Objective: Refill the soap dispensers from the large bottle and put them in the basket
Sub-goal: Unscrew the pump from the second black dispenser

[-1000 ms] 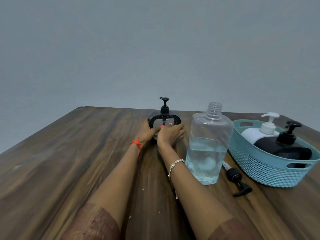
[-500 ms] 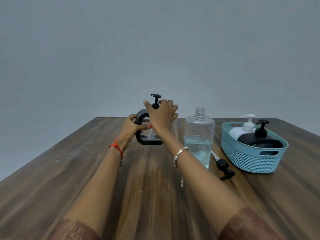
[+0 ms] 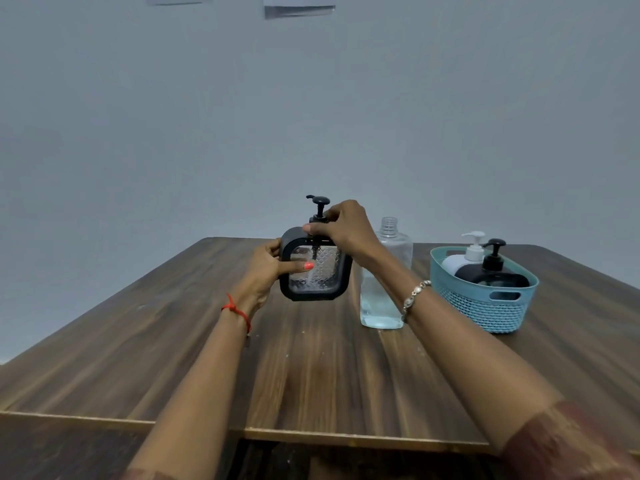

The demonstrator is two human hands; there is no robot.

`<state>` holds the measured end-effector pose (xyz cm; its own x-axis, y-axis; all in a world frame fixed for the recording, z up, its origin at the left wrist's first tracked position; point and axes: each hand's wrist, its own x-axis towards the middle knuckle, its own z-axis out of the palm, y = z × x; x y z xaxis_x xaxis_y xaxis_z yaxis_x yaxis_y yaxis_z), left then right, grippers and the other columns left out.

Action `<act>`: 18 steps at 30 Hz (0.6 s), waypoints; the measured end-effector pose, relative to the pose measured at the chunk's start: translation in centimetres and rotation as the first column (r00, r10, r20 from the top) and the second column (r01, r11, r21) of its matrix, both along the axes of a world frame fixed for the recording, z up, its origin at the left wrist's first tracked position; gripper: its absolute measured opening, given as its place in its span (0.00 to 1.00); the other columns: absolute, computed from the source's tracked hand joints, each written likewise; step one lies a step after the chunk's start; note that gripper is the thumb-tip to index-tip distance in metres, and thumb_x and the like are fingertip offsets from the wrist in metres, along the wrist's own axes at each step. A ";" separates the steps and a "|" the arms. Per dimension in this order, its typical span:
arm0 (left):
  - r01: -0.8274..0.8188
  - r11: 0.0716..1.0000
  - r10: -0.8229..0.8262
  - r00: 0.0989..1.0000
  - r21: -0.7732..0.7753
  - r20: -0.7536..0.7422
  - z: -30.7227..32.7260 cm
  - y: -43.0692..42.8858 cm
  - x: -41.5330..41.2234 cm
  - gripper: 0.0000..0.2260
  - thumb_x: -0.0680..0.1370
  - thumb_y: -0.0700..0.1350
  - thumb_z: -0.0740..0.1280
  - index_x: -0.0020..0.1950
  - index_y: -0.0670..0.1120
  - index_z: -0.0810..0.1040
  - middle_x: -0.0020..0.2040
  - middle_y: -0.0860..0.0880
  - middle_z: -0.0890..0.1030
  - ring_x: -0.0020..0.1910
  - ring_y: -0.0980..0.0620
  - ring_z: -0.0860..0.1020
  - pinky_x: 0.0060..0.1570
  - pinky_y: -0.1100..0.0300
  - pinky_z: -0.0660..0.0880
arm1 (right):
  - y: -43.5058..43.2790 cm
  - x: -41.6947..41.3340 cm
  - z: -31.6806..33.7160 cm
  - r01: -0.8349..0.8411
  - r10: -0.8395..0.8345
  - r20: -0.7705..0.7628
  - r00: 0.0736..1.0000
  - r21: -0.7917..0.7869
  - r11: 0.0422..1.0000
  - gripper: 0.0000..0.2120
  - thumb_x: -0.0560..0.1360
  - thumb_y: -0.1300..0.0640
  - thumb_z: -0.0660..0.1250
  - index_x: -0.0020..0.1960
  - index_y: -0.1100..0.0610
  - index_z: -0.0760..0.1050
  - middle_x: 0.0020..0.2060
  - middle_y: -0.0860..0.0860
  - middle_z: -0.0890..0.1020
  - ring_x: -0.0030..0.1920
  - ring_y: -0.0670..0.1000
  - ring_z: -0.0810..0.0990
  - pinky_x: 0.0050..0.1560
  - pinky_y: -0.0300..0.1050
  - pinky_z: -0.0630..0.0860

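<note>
A square clear dispenser with a black frame (image 3: 322, 275) and a black pump (image 3: 320, 204) is lifted above the wooden table (image 3: 311, 368). My left hand (image 3: 265, 268) grips its left side, thumb across the patterned front. My right hand (image 3: 346, 226) is closed around the pump collar on top. Just right stands the large clear bottle (image 3: 384, 296), uncapped, with pale blue liquid in its lower part. Further right, a teal basket (image 3: 485, 303) holds a white dispenser (image 3: 465, 254) and a black dispenser (image 3: 495, 268).
The table's front edge (image 3: 311, 436) runs across the lower view. A plain grey wall stands behind the table, with two papers (image 3: 299, 6) stuck high up. My right forearm crosses in front of the large bottle's right side.
The square dispenser has gone from standing on the table to being held in the air. My right hand moved from its front up to the pump collar. The view has pulled back.
</note>
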<state>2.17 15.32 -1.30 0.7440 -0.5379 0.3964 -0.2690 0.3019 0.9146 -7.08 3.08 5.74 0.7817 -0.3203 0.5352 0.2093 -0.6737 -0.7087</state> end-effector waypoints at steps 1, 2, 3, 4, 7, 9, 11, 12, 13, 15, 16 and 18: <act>0.015 1.000 -0.015 1.000 0.004 0.000 0.1 0.0 -0.2 0.18 0.61 0.28 0.74 0.47 0.43 0.79 0.35 0.53 0.85 0.36 0.56 0.82 0.35 0.65 0.78 | -0.2 -0.2 0.0 -0.026 0.026 -0.004 1.000 0.012 1.000 0.12 0.67 0.59 0.75 0.30 0.62 0.76 0.26 0.53 0.76 0.27 0.47 0.72 0.31 0.34 0.68; 0.039 0.999 -0.039 0.999 0.007 -0.004 0.1 0.0 -0.3 0.19 0.60 0.30 0.74 0.48 0.42 0.79 0.36 0.52 0.85 0.37 0.56 0.82 0.36 0.64 0.78 | -0.5 -0.3 0.1 -0.049 0.049 -0.007 0.999 0.029 0.998 0.10 0.67 0.59 0.75 0.33 0.64 0.79 0.29 0.55 0.78 0.30 0.48 0.75 0.36 0.39 0.71; 0.064 0.998 -0.064 0.998 0.003 -0.013 0.1 0.0 -0.5 0.19 0.59 0.32 0.73 0.48 0.41 0.79 0.36 0.51 0.85 0.36 0.55 0.82 0.37 0.64 0.78 | -0.7 -0.5 0.2 -0.074 0.075 -0.010 0.997 0.043 0.996 0.09 0.67 0.59 0.75 0.37 0.65 0.80 0.32 0.56 0.80 0.33 0.49 0.76 0.39 0.43 0.73; 0.084 0.996 -0.084 0.996 -0.010 -0.020 0.0 -0.1 -0.6 0.18 0.59 0.33 0.73 0.48 0.40 0.79 0.36 0.51 0.85 0.36 0.55 0.82 0.37 0.64 0.79 | -0.9 -0.7 0.3 -0.114 0.114 -0.011 0.993 0.055 0.992 0.07 0.67 0.60 0.75 0.39 0.64 0.81 0.34 0.55 0.81 0.34 0.50 0.78 0.41 0.45 0.74; 0.161 0.984 -0.162 0.987 -0.071 -0.016 -0.3 -0.2 -0.8 0.18 0.55 0.36 0.75 0.44 0.43 0.83 0.38 0.49 0.85 0.38 0.54 0.83 0.40 0.62 0.80 | -1.7 -1.5 1.0 -0.319 0.325 -0.032 0.945 0.113 0.941 0.06 0.70 0.64 0.71 0.47 0.62 0.81 0.39 0.55 0.82 0.40 0.50 0.80 0.49 0.45 0.77; 0.212 0.975 -0.213 0.977 -0.072 -0.002 -0.5 -0.1 -0.8 0.20 0.51 0.40 0.79 0.42 0.45 0.85 0.39 0.49 0.85 0.38 0.53 0.83 0.42 0.62 0.80 | -2.7 -1.8 1.2 -0.448 0.465 -0.092 0.880 0.165 0.879 0.11 0.72 0.68 0.67 0.54 0.64 0.78 0.44 0.55 0.82 0.45 0.50 0.81 0.53 0.41 0.77; 0.229 0.972 -0.230 0.973 -0.049 -0.009 -0.7 -0.1 -0.6 0.23 0.47 0.44 0.81 0.41 0.45 0.85 0.39 0.49 0.85 0.38 0.53 0.83 0.41 0.62 0.80 | -3.9 -1.8 0.9 -0.549 0.590 -0.097 0.801 0.274 0.790 0.17 0.72 0.70 0.65 0.61 0.67 0.73 0.50 0.56 0.82 0.51 0.51 0.81 0.56 0.42 0.76; 0.220 0.975 -0.221 0.975 -0.033 -0.012 -0.8 -0.2 -0.5 0.22 0.48 0.42 0.81 0.41 0.46 0.85 0.38 0.49 0.85 0.38 0.53 0.83 0.41 0.62 0.80 | -4.4 -1.7 0.6 -0.575 0.631 -0.077 0.772 0.338 0.745 0.20 0.71 0.70 0.65 0.62 0.67 0.71 0.52 0.57 0.81 0.54 0.52 0.81 0.57 0.42 0.76; 0.208 0.978 -0.208 0.978 -0.019 -0.012 -0.9 -0.3 -0.4 0.19 0.50 0.40 0.79 0.40 0.46 0.85 0.38 0.49 0.85 0.37 0.53 0.83 0.41 0.62 0.80 | -4.7 -1.6 0.3 -0.587 0.654 -0.052 0.755 0.390 0.709 0.22 0.70 0.70 0.64 0.64 0.68 0.69 0.55 0.59 0.80 0.56 0.54 0.80 0.58 0.43 0.76; 0.180 0.984 -0.180 0.984 -0.015 -0.018 -1.1 -0.6 -0.4 0.15 0.56 0.34 0.75 0.40 0.45 0.85 0.37 0.49 0.85 0.37 0.54 0.83 0.40 0.62 0.80 | -5.0 -1.3 -0.2 -0.560 0.633 -0.013 0.774 0.451 0.695 0.24 0.69 0.70 0.66 0.64 0.70 0.68 0.58 0.64 0.78 0.57 0.55 0.79 0.60 0.44 0.75; 0.164 0.986 -0.164 0.986 -0.015 -0.020 -1.1 -0.7 -0.4 0.15 0.57 0.34 0.74 0.42 0.44 0.84 0.37 0.49 0.85 0.37 0.54 0.83 0.40 0.62 0.80 | -4.9 -1.2 -0.5 -0.513 0.572 -0.011 0.820 0.426 0.745 0.22 0.69 0.69 0.68 0.62 0.70 0.70 0.58 0.65 0.78 0.55 0.55 0.79 0.61 0.45 0.74; 0.132 0.991 -0.132 0.991 -0.005 -0.018 -1.2 -0.9 -0.4 0.21 0.54 0.36 0.76 0.46 0.41 0.82 0.38 0.49 0.85 0.38 0.53 0.83 0.40 0.61 0.80 | -4.1 -1.2 -0.8 -0.330 0.349 -0.053 0.935 0.226 0.917 0.15 0.69 0.62 0.73 0.53 0.66 0.78 0.48 0.61 0.82 0.47 0.51 0.79 0.55 0.46 0.74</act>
<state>1.80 14.43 -2.49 0.6737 -0.6301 0.3861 -0.2101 0.3375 0.9176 -8.32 -1.04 4.98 0.9048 -0.1242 0.4072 0.3278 -0.4071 -0.8525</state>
